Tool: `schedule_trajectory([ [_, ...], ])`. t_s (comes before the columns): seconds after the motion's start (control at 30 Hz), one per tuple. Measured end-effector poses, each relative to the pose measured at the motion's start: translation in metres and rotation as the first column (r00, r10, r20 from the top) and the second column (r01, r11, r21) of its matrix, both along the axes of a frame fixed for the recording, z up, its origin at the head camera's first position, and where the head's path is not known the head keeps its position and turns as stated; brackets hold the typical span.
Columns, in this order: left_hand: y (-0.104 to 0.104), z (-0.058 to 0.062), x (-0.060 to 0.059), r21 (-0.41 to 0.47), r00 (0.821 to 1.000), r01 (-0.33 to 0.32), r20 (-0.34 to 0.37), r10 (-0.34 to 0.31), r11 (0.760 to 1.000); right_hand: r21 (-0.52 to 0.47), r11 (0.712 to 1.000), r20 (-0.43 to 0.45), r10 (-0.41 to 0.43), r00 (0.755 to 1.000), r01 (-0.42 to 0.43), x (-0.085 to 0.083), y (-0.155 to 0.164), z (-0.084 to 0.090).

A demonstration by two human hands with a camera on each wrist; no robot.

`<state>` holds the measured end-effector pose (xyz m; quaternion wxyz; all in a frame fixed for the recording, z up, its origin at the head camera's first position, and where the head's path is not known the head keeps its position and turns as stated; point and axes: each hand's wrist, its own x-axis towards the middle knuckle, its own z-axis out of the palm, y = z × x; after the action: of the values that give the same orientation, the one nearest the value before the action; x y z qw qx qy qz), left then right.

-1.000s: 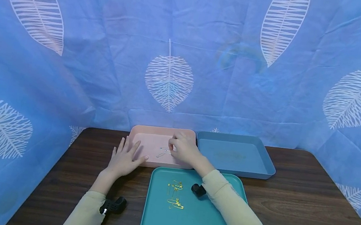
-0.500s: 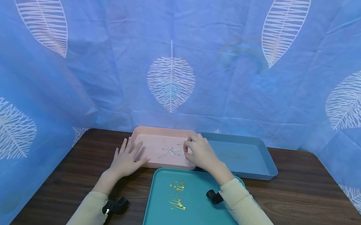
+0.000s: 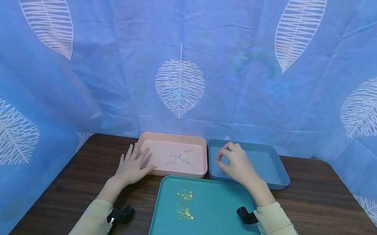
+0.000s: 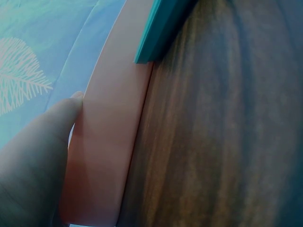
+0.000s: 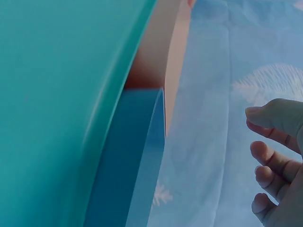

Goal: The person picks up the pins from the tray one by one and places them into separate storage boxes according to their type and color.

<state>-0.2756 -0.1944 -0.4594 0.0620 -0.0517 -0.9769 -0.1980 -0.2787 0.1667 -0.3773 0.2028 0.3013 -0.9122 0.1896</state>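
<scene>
blue leaf-print curtain all around, dark wood desk in the middle. biggest thing on it is the teal tray at the near edge, with a few gold safety pins lying on its left half. behind it, along the far edge, sit a pink tray on the left and a blue tray right beside it on the right. silver safety pins are scattered in the pink one. left hand lies flat, fingers straight, on the desk at the pink tray's near-left corner, thumb touching its rim. right hand hovers over the left part of the blue tray, grip curled with thumb and fingertips close together; can't tell if it's pinching a pin, too small to see.
</scene>
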Motion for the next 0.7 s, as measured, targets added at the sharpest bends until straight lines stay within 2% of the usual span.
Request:
schedule_trajectory([
  [0.3, 0.002, -0.001, -0.001, -0.006, 1.0, -0.001, -0.006, 0.001, 1.0, -0.07, 0.997, -0.052, -0.047, 0.998, 0.043, 0.013, 0.044, -0.002],
  [0.53, 0.003, -0.002, -0.001, 0.014, 1.0, 0.011, -0.022, -0.011, 1.0, -0.056, 0.99, -0.088, -0.131, 0.987, 0.127, 0.024, 0.076, -0.006],
  [0.7, 0.002, -0.002, 0.001, 0.004, 1.0, -0.003, -0.027, 0.003, 1.0, -0.051, 0.983, -0.105, -0.181, 0.978, 0.177, 0.023, 0.093, -0.01],
])
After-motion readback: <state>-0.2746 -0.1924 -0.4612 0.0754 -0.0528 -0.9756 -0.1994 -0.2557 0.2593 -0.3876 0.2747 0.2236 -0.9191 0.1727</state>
